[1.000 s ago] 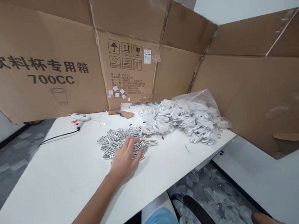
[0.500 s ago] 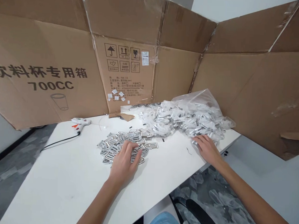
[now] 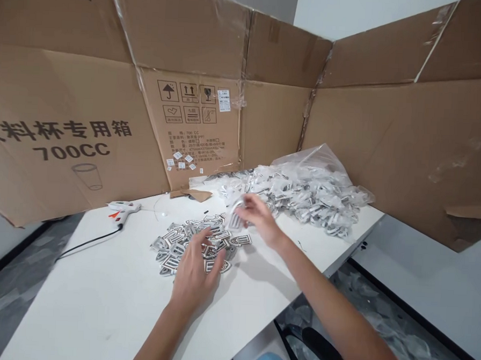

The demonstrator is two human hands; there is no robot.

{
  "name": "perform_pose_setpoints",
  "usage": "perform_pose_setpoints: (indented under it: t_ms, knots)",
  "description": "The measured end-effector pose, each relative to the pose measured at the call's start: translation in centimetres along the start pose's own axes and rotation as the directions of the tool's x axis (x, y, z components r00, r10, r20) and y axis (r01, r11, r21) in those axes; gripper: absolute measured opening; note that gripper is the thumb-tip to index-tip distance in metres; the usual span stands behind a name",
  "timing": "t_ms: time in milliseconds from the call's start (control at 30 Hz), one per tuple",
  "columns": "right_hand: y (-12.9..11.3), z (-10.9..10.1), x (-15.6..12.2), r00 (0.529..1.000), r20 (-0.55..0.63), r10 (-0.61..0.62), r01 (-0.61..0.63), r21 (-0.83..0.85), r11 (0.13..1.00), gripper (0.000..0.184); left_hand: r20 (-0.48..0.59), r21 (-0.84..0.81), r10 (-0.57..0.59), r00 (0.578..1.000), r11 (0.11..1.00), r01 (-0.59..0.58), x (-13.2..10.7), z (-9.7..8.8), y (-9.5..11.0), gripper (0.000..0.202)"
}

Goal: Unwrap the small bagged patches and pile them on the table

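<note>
My right hand (image 3: 260, 220) pinches a small flat black-and-white piece in a clear plastic bag (image 3: 235, 216) above the table, just right of a loose pile. That pile of flat black-and-white pieces (image 3: 172, 246) lies on the white table (image 3: 97, 296). At its near edge is my left hand (image 3: 195, 269), fingers spread apart over the pieces, holding nothing that I can see. Behind and to the right lies a large heap of similar pieces in clear bags (image 3: 316, 200), partly inside a big clear plastic bag (image 3: 322, 160). What exactly the pieces are, I cannot tell.
Tall cardboard walls (image 3: 387, 150) stand along the back and right. A white glue gun (image 3: 121, 210) with a black cord lies at the left rear. A torn cardboard strip (image 3: 191, 194) rests by the back wall. A black chair arm (image 3: 324, 351) is below the table edge.
My right hand has moved left from the bagged heap, carrying one bagged piece towards the loose pile. My left hand stays by the pile, fingers spread. The view has shifted slightly.
</note>
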State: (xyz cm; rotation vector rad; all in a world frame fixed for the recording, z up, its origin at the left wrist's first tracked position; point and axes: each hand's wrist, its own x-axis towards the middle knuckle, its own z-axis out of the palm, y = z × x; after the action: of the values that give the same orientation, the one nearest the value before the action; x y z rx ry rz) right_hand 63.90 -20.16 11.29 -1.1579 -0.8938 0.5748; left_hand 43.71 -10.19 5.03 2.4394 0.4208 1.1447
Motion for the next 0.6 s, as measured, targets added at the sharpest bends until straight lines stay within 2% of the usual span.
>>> perform_pose_setpoints:
  t_ms: [67,133,167,233,333,400,467,533,600]
  knots:
    - [1.9,3.5,1.8,0.957,0.253,0.144,-0.175,0.105,0.979,0.051,-0.014,-0.104,-0.148,0.989,0.984,0.146,0.0,-0.2,-0.2,0.062]
    - [4.1,6.2,3.0,0.911,0.377,0.17,-0.234,0.13,0.963,0.055,-0.016,-0.245,-0.29,0.957,0.929,0.278,0.2,-0.5,-0.5,0.065]
    - [5.1,7.2,3.3,0.912,0.383,0.147,-0.213,0.135,0.968,0.056,-0.013,-0.315,-0.345,0.938,0.892,0.324,0.3,-0.7,-0.5,0.063]
    - [6.6,8.4,3.2,0.943,0.323,0.076,-0.126,0.136,0.983,0.055,-0.031,-0.421,-0.422,0.906,0.828,0.372,0.7,-1.0,-0.6,0.06]
    - [7.7,8.6,2.2,0.98,0.197,0.035,-0.063,0.136,0.989,0.049,-0.1,-0.442,-0.453,0.886,0.818,0.368,1.0,-1.0,-0.5,0.063]
    - [7.7,8.2,1.5,0.99,0.143,0.009,-0.031,0.152,0.988,0.046,-0.138,-0.38,-0.414,0.9,0.861,0.338,1.0,-0.8,-0.4,0.062]
    - [7.5,7.9,1.1,0.991,0.127,-0.051,0.032,0.148,0.988,0.04,-0.164,-0.298,-0.346,0.924,0.91,0.287,0.8,-0.6,-0.4,0.053]
    - [7.4,7.8,0.9,0.987,0.143,-0.079,0.064,0.106,0.992,0.037,-0.176,-0.255,-0.302,0.937,0.933,0.252,0.5,-0.5,-0.5,0.045]
    - [7.3,8.0,0.8,0.984,0.172,-0.051,0.041,0.056,0.998,0.038,-0.161,-0.266,-0.307,0.938,0.929,0.258,0.2,-0.6,-0.7,0.043]
